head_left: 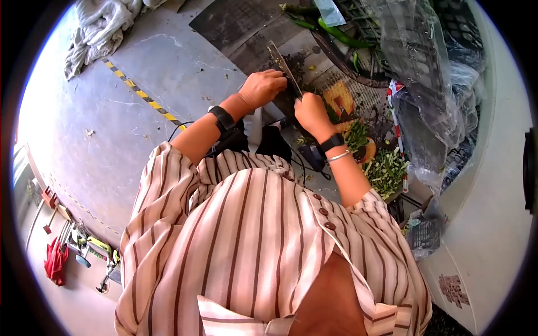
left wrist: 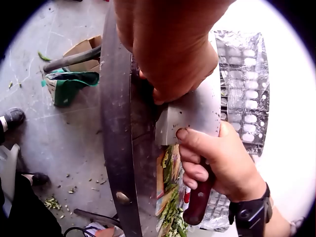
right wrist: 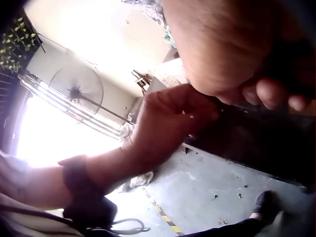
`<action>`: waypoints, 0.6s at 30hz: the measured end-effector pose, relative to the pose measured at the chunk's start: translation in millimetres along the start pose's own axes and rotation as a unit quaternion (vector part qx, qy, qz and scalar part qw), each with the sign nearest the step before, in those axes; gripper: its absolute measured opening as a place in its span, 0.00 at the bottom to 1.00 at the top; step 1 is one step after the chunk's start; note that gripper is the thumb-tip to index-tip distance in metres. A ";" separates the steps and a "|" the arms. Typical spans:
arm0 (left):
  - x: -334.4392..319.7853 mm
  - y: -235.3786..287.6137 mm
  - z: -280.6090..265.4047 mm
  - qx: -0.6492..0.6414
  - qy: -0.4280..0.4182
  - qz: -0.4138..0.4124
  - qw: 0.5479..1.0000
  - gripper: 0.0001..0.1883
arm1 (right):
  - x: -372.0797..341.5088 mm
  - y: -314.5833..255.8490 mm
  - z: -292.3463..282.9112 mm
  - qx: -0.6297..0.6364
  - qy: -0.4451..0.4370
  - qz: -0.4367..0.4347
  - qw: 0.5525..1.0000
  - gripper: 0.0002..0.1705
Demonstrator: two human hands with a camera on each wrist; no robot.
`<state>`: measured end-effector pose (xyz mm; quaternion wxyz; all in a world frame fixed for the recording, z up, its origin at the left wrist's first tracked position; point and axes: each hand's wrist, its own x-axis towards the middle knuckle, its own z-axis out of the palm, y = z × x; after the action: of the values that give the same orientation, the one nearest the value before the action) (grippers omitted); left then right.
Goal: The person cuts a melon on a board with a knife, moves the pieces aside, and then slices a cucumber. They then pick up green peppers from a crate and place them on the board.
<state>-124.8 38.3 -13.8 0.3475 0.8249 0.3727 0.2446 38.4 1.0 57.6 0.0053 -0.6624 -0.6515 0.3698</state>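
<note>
My right hand [head_left: 314,115] grips a kitchen knife [head_left: 284,70] with a wide steel blade. In the left wrist view its dark red handle [left wrist: 198,202] sticks out below the fist, and the thumb lies along the blade. Close beside the blade, my left hand [head_left: 262,88] is bent down over the dark table, knuckles towards the steel. Whatever lies beneath its fingers is hidden, so I cannot tell what it holds. Chopped green pieces [head_left: 385,172] are heaped on the table nearer my body, right of the right forearm.
Long green peppers [head_left: 342,33] lie at the far side by a dark round tray [head_left: 358,78]. Clear plastic bags [head_left: 431,84] hang along the right edge. A white wall stands at right. Yellow-black tape [head_left: 140,92] marks the grey floor at left, with scattered green bits.
</note>
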 end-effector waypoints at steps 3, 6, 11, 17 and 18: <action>0.3 -0.2 -3.2 -0.008 -0.006 0.013 1.000 0.04 | 12.3 -2.0 10.2 0.013 0.046 -0.017 0.999 0.11; 0.4 3.8 -4.1 -0.011 0.006 -0.001 1.000 0.04 | 15.3 1.4 8.2 0.048 0.066 -0.008 0.997 0.11; -2.7 4.5 -4.9 -0.026 0.011 0.000 1.000 0.04 | 2.0 7.9 -5.5 0.073 0.029 0.012 0.997 0.13; -1.0 3.3 -4.6 -0.021 0.013 0.000 1.000 0.04 | -8.1 5.0 -6.1 0.042 -0.004 0.010 0.999 0.14; -1.1 3.6 -5.0 -0.021 0.007 -0.001 1.000 0.04 | -7.5 3.9 -6.2 0.043 -0.005 0.010 0.999 0.14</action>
<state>-127.1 37.6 -8.0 0.3629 0.8151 0.3710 0.2576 45.7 -3.2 63.8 0.0272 -0.6661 -0.6287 0.4005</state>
